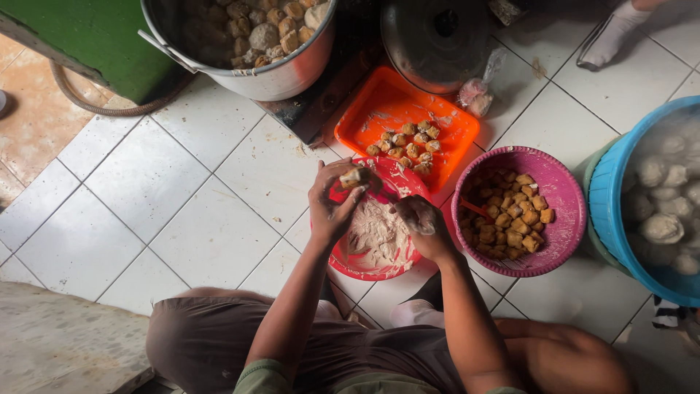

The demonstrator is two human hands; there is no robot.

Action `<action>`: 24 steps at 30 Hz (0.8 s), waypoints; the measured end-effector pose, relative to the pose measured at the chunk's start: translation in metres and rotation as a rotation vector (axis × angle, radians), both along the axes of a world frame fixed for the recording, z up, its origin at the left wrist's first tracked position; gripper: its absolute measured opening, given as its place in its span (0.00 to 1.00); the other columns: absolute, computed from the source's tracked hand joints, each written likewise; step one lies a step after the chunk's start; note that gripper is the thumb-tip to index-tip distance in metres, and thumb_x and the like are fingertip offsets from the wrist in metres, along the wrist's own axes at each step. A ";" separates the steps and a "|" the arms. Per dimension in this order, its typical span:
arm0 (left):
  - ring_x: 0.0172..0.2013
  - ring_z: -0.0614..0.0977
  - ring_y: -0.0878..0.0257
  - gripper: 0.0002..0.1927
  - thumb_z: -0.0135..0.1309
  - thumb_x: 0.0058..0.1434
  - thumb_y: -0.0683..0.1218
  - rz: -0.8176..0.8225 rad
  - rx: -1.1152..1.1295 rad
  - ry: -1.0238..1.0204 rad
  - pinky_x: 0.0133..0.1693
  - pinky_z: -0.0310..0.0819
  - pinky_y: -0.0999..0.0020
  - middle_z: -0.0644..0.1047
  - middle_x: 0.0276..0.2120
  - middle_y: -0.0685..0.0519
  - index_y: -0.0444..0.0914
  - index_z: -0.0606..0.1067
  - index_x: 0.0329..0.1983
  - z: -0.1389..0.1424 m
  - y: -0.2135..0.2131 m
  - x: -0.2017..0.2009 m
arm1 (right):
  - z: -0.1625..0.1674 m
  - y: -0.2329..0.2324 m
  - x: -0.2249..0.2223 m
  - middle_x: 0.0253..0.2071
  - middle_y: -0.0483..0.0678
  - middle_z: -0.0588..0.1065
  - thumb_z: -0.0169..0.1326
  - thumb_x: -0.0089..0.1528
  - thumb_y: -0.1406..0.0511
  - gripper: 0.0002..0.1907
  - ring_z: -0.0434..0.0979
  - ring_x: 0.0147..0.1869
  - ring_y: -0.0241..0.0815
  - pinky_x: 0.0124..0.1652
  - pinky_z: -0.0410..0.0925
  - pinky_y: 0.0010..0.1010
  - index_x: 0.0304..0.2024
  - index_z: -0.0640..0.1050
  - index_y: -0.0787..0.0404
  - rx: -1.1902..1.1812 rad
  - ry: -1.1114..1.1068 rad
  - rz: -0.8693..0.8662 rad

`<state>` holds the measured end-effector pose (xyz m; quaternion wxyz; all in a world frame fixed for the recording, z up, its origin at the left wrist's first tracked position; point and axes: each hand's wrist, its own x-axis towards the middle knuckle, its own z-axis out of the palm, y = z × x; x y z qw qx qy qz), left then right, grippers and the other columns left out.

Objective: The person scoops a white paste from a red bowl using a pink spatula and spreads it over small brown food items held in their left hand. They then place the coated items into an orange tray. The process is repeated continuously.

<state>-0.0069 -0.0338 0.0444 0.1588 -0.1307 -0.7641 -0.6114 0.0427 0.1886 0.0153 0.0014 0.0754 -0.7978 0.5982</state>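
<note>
Tofu puff, small brown fried cube (355, 176), pinched in left hand (332, 201) over red plastic paste bowl (364, 270). Right hand (425, 225), paste-coated, curled closed beside it. Best: press filling in gently, puff steady above bowl.

We sit on a white tiled floor (182, 190) with dark grout; a green panel (87, 36) stands at far left.

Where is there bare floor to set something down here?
White tiles left of the red bowl, below the metal pot, lie bare. Crowded right: orange tray, pink basket and blue tub nearly touch.
</note>
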 end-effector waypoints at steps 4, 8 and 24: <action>0.52 0.80 0.64 0.16 0.61 0.66 0.43 -0.090 0.538 -0.371 0.63 0.64 0.45 0.80 0.49 0.53 0.38 0.75 0.56 -0.030 0.011 -0.003 | -0.024 0.012 -0.004 0.36 0.41 0.74 0.43 0.74 0.52 0.22 0.72 0.40 0.31 0.43 0.68 0.24 0.39 0.80 0.60 -0.219 -0.177 -0.143; 0.44 0.79 0.69 0.12 0.58 0.66 0.46 -0.029 0.686 -0.710 0.52 0.69 0.64 0.79 0.46 0.57 0.43 0.75 0.52 -0.084 0.041 -0.006 | -0.035 0.048 -0.014 0.27 0.37 0.63 0.45 0.74 0.51 0.21 0.56 0.25 0.27 0.26 0.52 0.20 0.40 0.78 0.60 -0.680 -0.298 -0.347; 0.51 0.80 0.63 0.24 0.60 0.63 0.44 -0.044 0.734 -0.603 0.55 0.71 0.70 0.80 0.53 0.49 0.30 0.73 0.60 -0.159 0.157 -0.162 | -0.035 0.147 -0.010 0.26 0.37 0.61 0.46 0.71 0.45 0.24 0.56 0.24 0.28 0.25 0.54 0.22 0.42 0.73 0.57 -0.976 -0.259 -0.694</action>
